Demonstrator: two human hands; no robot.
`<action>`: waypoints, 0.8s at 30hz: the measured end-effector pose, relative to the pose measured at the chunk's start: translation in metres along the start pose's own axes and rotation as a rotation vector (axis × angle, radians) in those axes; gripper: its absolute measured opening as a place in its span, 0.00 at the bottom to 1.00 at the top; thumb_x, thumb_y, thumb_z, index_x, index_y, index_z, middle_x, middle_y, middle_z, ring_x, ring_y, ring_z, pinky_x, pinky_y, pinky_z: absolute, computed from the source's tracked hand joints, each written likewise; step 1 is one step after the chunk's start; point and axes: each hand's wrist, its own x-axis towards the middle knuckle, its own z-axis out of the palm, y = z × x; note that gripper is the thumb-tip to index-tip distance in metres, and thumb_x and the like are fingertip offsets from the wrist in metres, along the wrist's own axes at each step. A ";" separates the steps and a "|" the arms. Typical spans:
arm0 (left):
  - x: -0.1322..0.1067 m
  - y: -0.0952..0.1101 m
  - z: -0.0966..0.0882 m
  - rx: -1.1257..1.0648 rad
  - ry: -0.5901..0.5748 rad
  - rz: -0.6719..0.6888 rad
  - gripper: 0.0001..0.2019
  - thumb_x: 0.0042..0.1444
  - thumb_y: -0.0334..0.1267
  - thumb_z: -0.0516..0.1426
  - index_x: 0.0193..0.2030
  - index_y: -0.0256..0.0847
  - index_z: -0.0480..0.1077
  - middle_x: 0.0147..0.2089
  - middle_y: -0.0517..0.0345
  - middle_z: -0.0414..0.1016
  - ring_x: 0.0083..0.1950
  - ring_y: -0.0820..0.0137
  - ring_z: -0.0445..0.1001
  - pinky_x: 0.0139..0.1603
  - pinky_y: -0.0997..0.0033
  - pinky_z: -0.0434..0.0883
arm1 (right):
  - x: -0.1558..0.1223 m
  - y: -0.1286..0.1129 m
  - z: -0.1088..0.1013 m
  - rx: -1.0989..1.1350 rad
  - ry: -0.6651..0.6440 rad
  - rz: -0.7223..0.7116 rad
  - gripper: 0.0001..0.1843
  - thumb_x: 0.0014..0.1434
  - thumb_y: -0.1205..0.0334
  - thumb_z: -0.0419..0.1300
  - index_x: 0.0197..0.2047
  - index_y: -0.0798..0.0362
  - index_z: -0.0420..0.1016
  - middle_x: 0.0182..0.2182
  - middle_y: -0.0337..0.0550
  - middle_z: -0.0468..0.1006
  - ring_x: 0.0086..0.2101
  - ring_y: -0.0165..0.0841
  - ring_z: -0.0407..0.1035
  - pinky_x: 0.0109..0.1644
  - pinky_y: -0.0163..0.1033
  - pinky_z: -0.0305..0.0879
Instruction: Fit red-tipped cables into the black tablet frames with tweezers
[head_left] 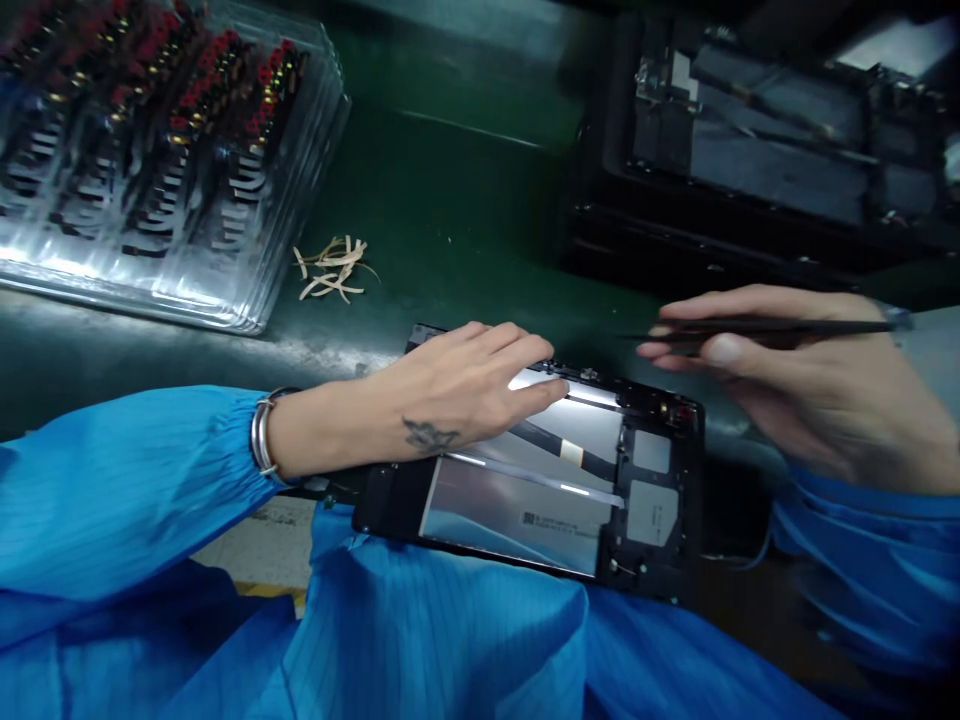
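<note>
Centrally, toward the lower part of the frame, an opened tablet housing (536, 475) is seen lying tilted, its matte black frame set around a smooth, mirror-like silver panel (480, 510) crossed by a thin pale strip. Its upper left part is covered by the left hand (480, 385), which is laid palm down with the fingers extended; whether the edge is gripped cannot be told. At right, a slim black pointed tweezers-like tool (810, 327) is pinched between the thumb and fingers of the blurred right hand (795, 370), its tip held apart from the housing. Thin, curled, cream-coloured strips (335, 268) are scattered on the green work surface (465, 200). Red-and-black circuit boards (202, 90) are held in rows in a glossy, clear plastic tray (300, 200) at upper left, and blocky black housings (780, 150) are stacked at upper right.
</note>
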 end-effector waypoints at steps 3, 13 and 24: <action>0.000 0.001 0.000 0.027 0.021 -0.001 0.18 0.74 0.30 0.47 0.63 0.42 0.71 0.57 0.46 0.76 0.51 0.63 0.76 0.43 0.66 0.71 | 0.005 0.004 0.014 -0.162 0.033 -0.132 0.09 0.58 0.54 0.75 0.40 0.48 0.88 0.35 0.43 0.85 0.36 0.35 0.82 0.42 0.32 0.81; 0.001 0.001 0.003 0.012 0.030 -0.005 0.18 0.74 0.30 0.47 0.62 0.42 0.73 0.57 0.46 0.76 0.51 0.61 0.77 0.42 0.65 0.71 | 0.017 0.020 0.022 -0.165 -0.114 -0.107 0.10 0.64 0.50 0.70 0.40 0.47 0.87 0.38 0.38 0.83 0.35 0.32 0.82 0.41 0.33 0.83; 0.003 0.000 0.002 -0.010 -0.012 0.002 0.18 0.74 0.30 0.47 0.61 0.41 0.73 0.57 0.46 0.75 0.51 0.60 0.76 0.41 0.64 0.71 | 0.017 0.020 0.026 -0.176 -0.113 -0.140 0.08 0.64 0.51 0.71 0.39 0.44 0.87 0.36 0.37 0.83 0.33 0.31 0.81 0.39 0.31 0.82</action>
